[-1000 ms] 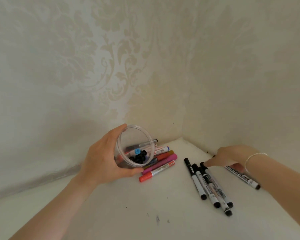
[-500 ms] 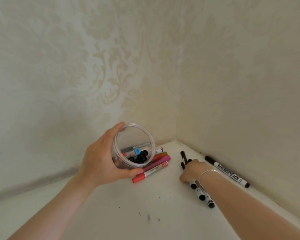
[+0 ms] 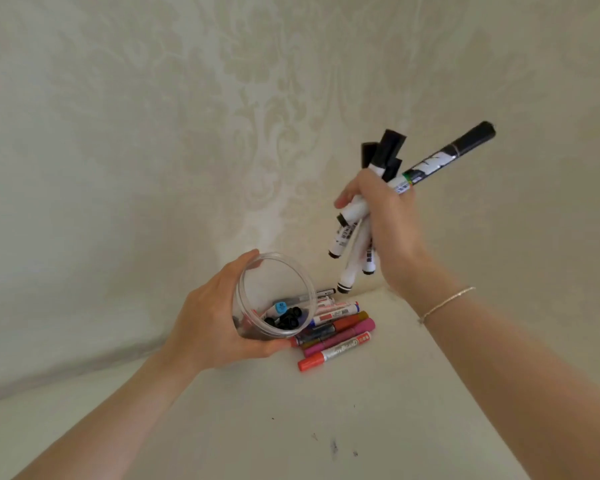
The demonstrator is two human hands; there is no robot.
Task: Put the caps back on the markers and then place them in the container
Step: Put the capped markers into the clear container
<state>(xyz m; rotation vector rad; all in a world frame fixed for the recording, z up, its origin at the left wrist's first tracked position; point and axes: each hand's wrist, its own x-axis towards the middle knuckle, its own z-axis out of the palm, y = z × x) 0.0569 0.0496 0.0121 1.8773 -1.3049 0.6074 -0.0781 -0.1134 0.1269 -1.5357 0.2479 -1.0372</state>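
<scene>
A bunch of black-capped white markers [image 3: 357, 233] was held up in the air, above the table and in front of the wall, gripped in the right hand [image 3: 383, 216]. The fingers of that hand were curled tightly around the bundle, with the thumb pressing from the near side. The markers splayed out unevenly: several pointed down and to the left with their ends hanging below the hand, while black caps stuck up above the fist, and one long marker [image 3: 444, 157] angled up and to the right. How many markers were in the bunch could not be counted for certain.

Below and to the left, the clear round container [image 3: 274, 271] was tilted on its side with its open mouth facing the camera. The left hand [image 3: 215, 320] held it, fingers wrapped over the top rim and the thumb curled under the lower edge. Inside the container lay a few markers, among them one with a light blue end [image 3: 280, 307] and a cluster of black ends [image 3: 288, 320].

Just beside the container, on the white table [image 3: 326, 427], a pile of coloured markers [image 3: 336, 336] lay close together, including a red-capped one [image 3: 333, 353] nearest the camera, a pink one and an orange one. Some were partly hidden behind the container.

A thin bracelet [image 3: 445, 303] circled the right wrist. A few small dark marks [image 3: 333, 446] dotted the table nearer the camera. Pale wallpaper [image 3: 153, 133] with a faint floral pattern covered the walls meeting in the corner behind
</scene>
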